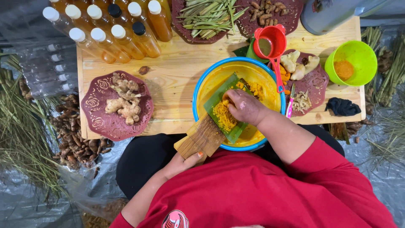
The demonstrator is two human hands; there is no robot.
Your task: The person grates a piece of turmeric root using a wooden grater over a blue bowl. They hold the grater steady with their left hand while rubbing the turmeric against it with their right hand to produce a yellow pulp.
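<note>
A low wooden table (177,80) stood on a grey plastic sheet, with dried roots and grass bundles around it. The left hand (182,162) was closed on the lower end of a wooden grater board (202,137), which leaned over the rim of a yellow bowl with a blue edge (211,80) and carried a green leaf (217,99) with orange grated pulp (223,116). The right hand (246,106) was curled tightly on a small yellow root piece (226,101) and pressed it on the board, near a red strainer (270,44) and a plate of ginger (99,112).

Herbal drink prep spot: bottles (107,31), roots (123,99)
</note>
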